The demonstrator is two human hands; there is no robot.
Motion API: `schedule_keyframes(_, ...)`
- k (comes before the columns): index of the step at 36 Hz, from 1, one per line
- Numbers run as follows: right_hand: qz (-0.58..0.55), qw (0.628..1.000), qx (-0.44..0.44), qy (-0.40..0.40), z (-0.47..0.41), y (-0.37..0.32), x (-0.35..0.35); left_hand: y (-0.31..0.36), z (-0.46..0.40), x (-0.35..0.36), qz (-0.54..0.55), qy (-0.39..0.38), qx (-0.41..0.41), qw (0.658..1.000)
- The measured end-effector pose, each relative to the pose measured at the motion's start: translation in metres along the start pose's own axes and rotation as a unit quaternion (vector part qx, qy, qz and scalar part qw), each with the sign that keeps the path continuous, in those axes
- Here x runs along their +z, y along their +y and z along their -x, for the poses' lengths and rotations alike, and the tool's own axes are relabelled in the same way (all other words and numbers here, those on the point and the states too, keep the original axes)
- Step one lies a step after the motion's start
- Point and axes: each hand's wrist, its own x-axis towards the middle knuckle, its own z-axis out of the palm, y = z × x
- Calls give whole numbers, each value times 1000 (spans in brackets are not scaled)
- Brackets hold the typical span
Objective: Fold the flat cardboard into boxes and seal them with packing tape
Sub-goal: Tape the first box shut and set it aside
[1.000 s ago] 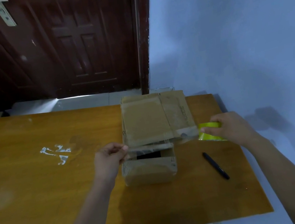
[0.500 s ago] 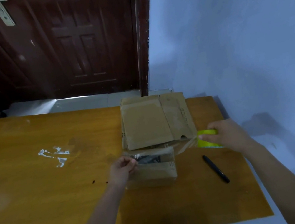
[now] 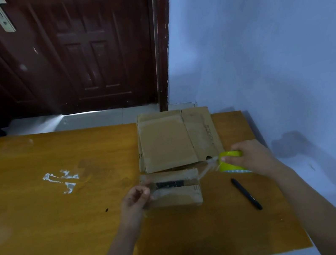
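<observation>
Taping station: orange-brown wooden table [image 3: 44, 215] beside pale blue wall [image 3: 272, 54], dark wooden door [image 3: 83, 52] behind.
Small brown cardboard box [image 3: 174, 197] sits mid-table; left hand [image 3: 135, 199] pinches clear tape strip [image 3: 207, 168], right hand [image 3: 250, 159] grips yellow-green tape roll [image 3: 229, 165].

The right hand [image 3: 250, 158] covers the far side of the yellow-green roll of clear packing tape [image 3: 231, 164], so its core cannot be seen. The clear strip of tape [image 3: 206, 168] pulled from it is faint and blurred; where it ends at the left hand's fingers [image 3: 144, 192] is unclear. The small brown cardboard box [image 3: 174, 195] hides its left end behind that hand. Printed lettering on the flat brown cardboard stack [image 3: 175, 139] is too blurred to read. The orange wooden tabletop [image 3: 47, 236] is cut off at the left edge.
</observation>
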Motion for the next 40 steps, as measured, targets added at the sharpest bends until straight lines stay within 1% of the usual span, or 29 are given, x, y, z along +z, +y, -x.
schedule_keyframes(8, -11, 998, 45, -45, -1, 3, 11, 9, -15, 6, 1, 50, -75, 996)
schedule_keyframes(11, -46, 995, 46, -71, 1, 5, 17, 14, -24, 1, 40, 42, -117, 991)
schedule_keyframes(13, -98, 990, 48, -87, 4, 7, 19, 16, -28, -4, 54, 25, -136, 989)
schedule_keyframes(16, -161, 980, 47, -106, 8, 8, 22, 16, -32, -10, 67, 13, -137, 988)
schedule_keyframes(22, -185, 974, 46, -120, 5, 9, 33, 14, -36, -10, 103, 23, -148, 983)
schedule_keyframes(27, -169, 977, 40, -123, 1, 6, 49, 11, -36, -15, 130, -1, -154, 979)
schedule_keyframes(31, -151, 983, 29, -102, -5, 7, 59, 5, -38, -19, 148, 9, -152, 977)
schedule_keyframes(35, -151, 983, 28, -102, -6, 8, 66, 5, -38, -19, 175, 17, -153, 972)
schedule_keyframes(40, -85, 990, 35, -109, -9, 8, 82, 0, -40, -23, 170, 10, -154, 973)
